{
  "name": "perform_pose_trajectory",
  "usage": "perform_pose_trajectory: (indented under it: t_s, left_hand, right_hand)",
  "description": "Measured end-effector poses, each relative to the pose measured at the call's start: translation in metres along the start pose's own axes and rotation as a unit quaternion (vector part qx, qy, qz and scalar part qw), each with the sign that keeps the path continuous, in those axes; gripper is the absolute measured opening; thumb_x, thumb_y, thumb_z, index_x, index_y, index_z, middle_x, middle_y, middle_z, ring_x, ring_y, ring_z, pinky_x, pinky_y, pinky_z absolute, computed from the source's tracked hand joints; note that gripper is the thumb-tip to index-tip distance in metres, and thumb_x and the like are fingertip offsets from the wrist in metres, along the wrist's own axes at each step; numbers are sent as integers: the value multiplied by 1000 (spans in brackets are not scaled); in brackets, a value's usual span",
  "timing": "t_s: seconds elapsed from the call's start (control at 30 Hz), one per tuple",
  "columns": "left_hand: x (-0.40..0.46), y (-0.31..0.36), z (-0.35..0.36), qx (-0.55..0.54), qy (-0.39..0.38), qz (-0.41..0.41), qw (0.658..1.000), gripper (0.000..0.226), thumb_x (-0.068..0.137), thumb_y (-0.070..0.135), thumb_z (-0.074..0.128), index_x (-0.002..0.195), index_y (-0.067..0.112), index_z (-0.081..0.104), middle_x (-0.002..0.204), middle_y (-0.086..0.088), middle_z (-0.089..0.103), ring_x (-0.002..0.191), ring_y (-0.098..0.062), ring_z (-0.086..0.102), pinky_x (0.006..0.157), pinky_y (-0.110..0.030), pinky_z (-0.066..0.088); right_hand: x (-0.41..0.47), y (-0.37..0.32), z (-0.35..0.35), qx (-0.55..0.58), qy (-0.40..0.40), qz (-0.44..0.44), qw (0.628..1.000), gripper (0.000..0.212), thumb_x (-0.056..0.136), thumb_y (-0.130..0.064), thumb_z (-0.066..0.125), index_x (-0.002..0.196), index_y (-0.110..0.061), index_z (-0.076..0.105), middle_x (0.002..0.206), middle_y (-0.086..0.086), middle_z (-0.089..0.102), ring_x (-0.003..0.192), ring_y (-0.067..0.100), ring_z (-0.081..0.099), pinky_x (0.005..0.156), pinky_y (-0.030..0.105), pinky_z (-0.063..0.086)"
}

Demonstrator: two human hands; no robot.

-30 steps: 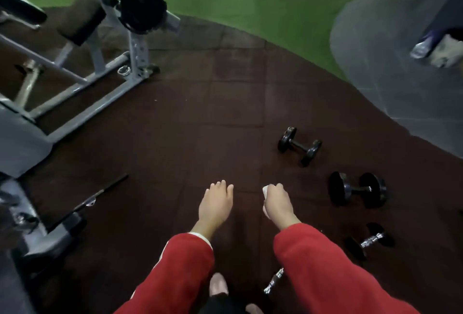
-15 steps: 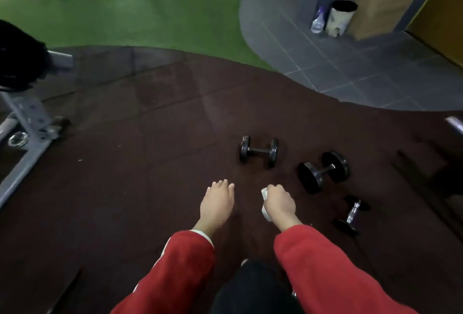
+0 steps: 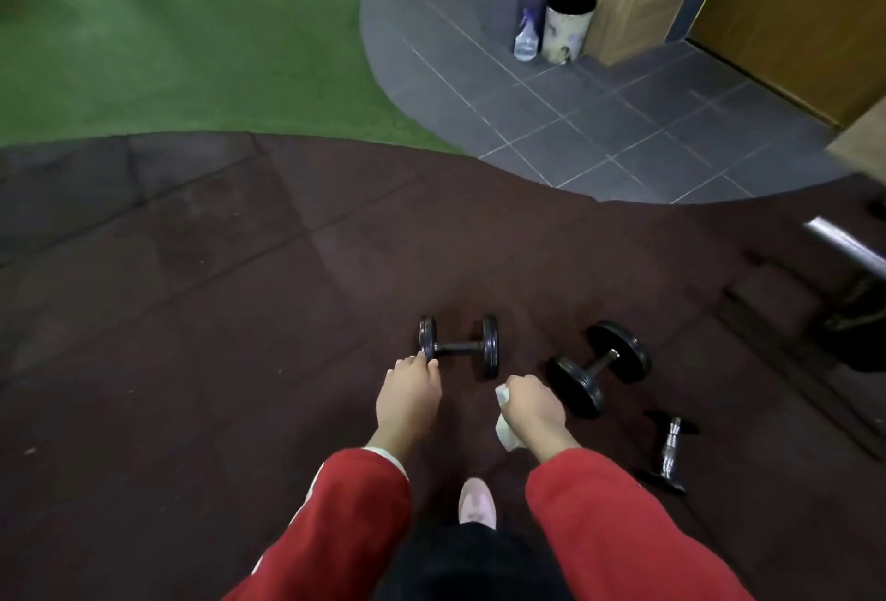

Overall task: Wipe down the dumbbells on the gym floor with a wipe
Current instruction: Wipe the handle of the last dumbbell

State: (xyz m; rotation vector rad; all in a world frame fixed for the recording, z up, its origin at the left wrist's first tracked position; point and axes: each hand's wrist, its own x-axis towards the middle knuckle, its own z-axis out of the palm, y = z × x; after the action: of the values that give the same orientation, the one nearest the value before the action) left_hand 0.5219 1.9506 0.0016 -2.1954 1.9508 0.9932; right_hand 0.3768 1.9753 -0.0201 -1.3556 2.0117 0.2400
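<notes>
Three dumbbells lie on the dark rubber floor [image 3: 201,313] just ahead of the person. The nearest dumbbell [image 3: 459,347] lies crosswise with its black plates on edge and a dark bar between them. To its right, a larger dumbbell [image 3: 599,368] lies at an angle, with thick black plates and a short metal handle. Nearer the person and further right lies a small dumbbell [image 3: 670,449] with a shiny ridged handle, pointing roughly away from the viewer. The left hand [image 3: 407,397] reaches forward with its fingers straight and together, and the fingertips [image 3: 424,361] reach the left plate of the nearest dumbbell; whether they press on it or only overlap it from this angle, I cannot tell. The right hand [image 3: 532,406] is curled into a fist around a white wipe [image 3: 506,428], which sticks out above and below the fist; this hand hangs in the space between the nearest and the larger dumbbell, apart from both. Both arms wear red sleeves, and a pale shoe [image 3: 476,502] shows between them. Beyond the rubber lie green turf [image 3: 182,54] and grey tiles [image 3: 599,121], where a spray bottle [image 3: 526,37] stands just beside a small bin [image 3: 567,27] against a wooden wall.
</notes>
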Motion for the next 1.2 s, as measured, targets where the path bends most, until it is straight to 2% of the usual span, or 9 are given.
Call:
perform_pose_trajectory:
  t_s: [0.27,0.5,0.63,0.83,0.97,1.03,1.13,1.2]
  left_hand:
    - [90,-17,25,7,-37,-1,999,39,100,25,30,128,7,50,133,-13,52,126,-28,45,108,-35,31]
    - [170,-44,90,10,-63,2,998,38,100,26,29,127,11,51,129,-8,55,122,-24,49,105,-33,34]
    - [220,-65,129,-7,-59,2,998,39,99,27,33,131,12,49,132,-5,53,123,-23,48,105,-32,34]
    - [320,-103,201,-48,-31,17,998,35,97,23,38,127,8,51,135,-9,48,120,-27,49,97,-34,39]
    - [378,-129,250,-85,-5,8,996,44,97,23,39,139,9,40,148,-13,32,133,-27,36,105,-34,33]
    - [397,-137,271,-110,15,-4,994,46,98,25,39,142,11,35,151,-12,27,134,-27,36,105,-34,32]
    - [421,-146,295,-154,48,14,987,48,98,27,38,144,13,30,151,-9,27,134,-23,35,105,-29,30]
    - [432,-151,311,-222,78,14,972,48,98,29,39,143,16,32,148,-7,33,134,-19,35,103,-23,27]
  right_hand:
    - [82,-10,18,0,-39,3,999,31,94,-13,42,122,-11,52,125,10,52,117,30,53,93,33,43]
    - [172,-10,66,-7,-40,-30,999,47,94,-5,39,139,-14,31,131,9,42,115,29,53,92,35,42]
    - [225,-14,108,7,-23,-31,999,43,92,-1,39,134,-13,38,130,10,39,113,26,52,90,32,43]
    - [318,-12,191,57,32,-47,997,37,95,-8,39,130,-13,45,125,8,42,116,24,46,91,31,43]
    - [371,-5,245,55,91,-65,992,40,92,-3,41,130,-15,44,128,3,42,118,19,40,95,26,39]
    - [396,-1,270,61,128,-91,986,47,90,2,41,133,-15,42,131,2,42,120,18,38,98,24,36]
    - [433,-1,300,83,174,-127,973,50,89,4,40,137,-11,41,137,5,42,127,21,35,104,29,36]
    - [456,-3,321,83,201,-155,964,43,87,0,42,129,-8,50,128,6,50,123,23,44,97,36,45]
